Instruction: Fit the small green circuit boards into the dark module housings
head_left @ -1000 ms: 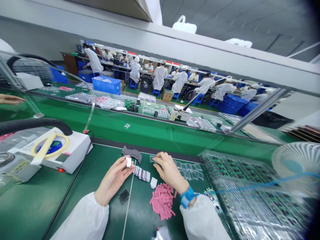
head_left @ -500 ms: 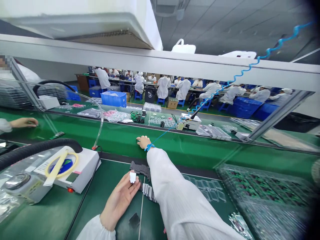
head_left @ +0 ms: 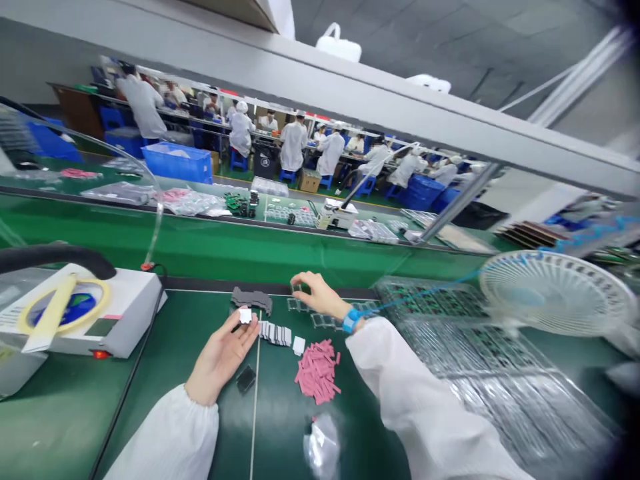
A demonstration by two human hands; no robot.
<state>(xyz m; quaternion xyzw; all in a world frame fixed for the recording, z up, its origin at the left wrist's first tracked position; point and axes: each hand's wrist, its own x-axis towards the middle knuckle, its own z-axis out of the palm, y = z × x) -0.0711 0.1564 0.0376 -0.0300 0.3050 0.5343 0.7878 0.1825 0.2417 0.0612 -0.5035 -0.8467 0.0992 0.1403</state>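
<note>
My left hand (head_left: 216, 360) is palm up, its fingertips closed on a small white square piece (head_left: 245, 316). My right hand (head_left: 323, 297), with a blue wrist strap (head_left: 352, 319), has thumb and fingers closed on a small clear plastic frame (head_left: 296, 289) at the bench's back edge. More clear plastic frames (head_left: 325, 321) lie under and beside that hand. Between the hands are a row of thin grey-white pieces (head_left: 276, 334), a lone white square (head_left: 299, 345) and a stack of dark grey pieces (head_left: 253, 300). A dark square (head_left: 246, 379) lies near my left wrist.
Pink strips (head_left: 317, 373) form a pile in front, with a clear bag (head_left: 323, 445) nearer me. Clear trays with green boards (head_left: 450, 303) and a white fan (head_left: 555, 293) stand right. At left are a white box with yellow tape (head_left: 135, 300) and a black cable (head_left: 131, 380).
My right hand has come back from the green belt to the clear plastic frames. My left hand still holds the white square. The view has swung right, uncovering the pink strips and the fan.
</note>
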